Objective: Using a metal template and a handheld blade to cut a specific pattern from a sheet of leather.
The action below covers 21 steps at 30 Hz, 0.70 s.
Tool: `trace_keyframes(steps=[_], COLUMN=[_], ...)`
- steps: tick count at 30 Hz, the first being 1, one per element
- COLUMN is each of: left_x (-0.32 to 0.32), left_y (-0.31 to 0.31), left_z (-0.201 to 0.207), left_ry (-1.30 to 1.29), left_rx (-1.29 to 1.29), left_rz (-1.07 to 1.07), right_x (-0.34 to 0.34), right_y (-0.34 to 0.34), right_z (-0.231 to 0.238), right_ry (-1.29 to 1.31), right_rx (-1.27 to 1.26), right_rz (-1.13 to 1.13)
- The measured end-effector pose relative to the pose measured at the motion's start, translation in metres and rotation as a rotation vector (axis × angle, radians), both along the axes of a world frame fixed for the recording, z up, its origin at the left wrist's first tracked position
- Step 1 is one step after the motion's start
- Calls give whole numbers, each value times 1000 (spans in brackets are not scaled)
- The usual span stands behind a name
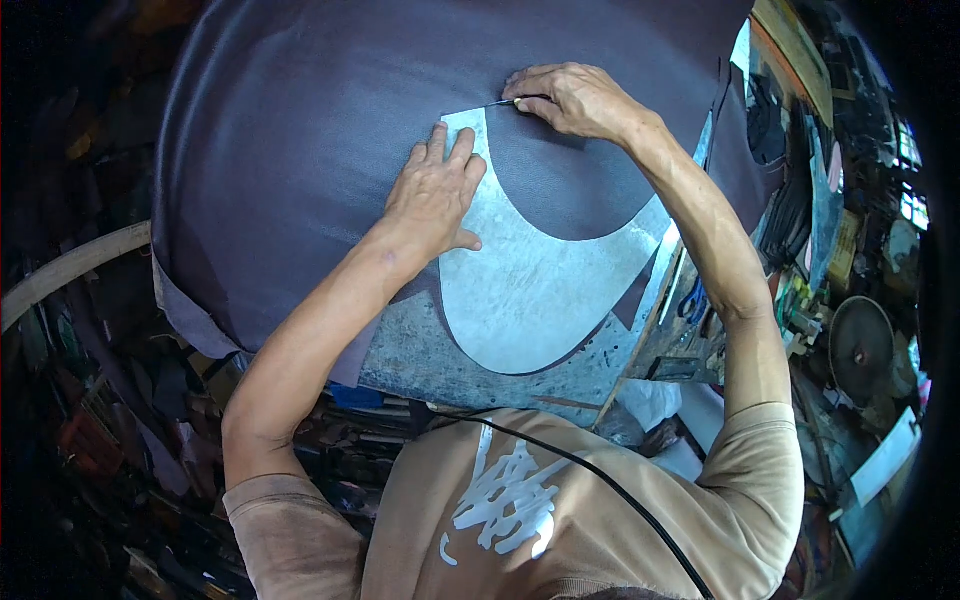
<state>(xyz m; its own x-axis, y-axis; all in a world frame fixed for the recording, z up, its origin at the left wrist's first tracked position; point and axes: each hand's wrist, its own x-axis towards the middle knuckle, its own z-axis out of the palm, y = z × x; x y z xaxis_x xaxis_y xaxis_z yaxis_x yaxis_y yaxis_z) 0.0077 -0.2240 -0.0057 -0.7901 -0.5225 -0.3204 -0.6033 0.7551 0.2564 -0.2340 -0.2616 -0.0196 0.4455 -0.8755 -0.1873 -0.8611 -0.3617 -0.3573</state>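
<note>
One dark leather sheet draped the scuffed blue-grey counter! On it lay a pale template under the left grip, fingers spread; the right grip pinched a slim tool. Dim clutter crowded both sides.

Workshop, crowded, light uneven. Daylight from a paned window at far right; panes glaring white, surroundings dim. Tabletop mid-view: grey-blue, scuffed and spotted, its near edge worn. Pale curved wooden strip juts in from the left rim. Left side in deep shade, heaped with dark scraps; an orange-red container among them. Right side denser: dark strips bunched beside the tabletop, a tan box beyond. Below the window, a round brown disc, perhaps a fan, poorly lit. White sheet slanting lower right. Picture corners black.
</note>
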Motion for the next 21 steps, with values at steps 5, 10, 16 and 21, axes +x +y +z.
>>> trace_keyframes(steps=[5,10,16,21], left_x=[2,3,7,5], left_y=[2,0,0,-1], left_z=[2,1,0,1], left_ry=[4,13,11,22], left_rx=[1,21,21,8], left_rz=[-4,-19,-32,-47], right_x=[0,19,72,91], right_y=[2,15,57,70], right_z=[-3,17,22,20], right_ry=[-10,73,-271,-538], right_rx=[-2,106,125,249], right_rz=[-11,-122,-471,-870])
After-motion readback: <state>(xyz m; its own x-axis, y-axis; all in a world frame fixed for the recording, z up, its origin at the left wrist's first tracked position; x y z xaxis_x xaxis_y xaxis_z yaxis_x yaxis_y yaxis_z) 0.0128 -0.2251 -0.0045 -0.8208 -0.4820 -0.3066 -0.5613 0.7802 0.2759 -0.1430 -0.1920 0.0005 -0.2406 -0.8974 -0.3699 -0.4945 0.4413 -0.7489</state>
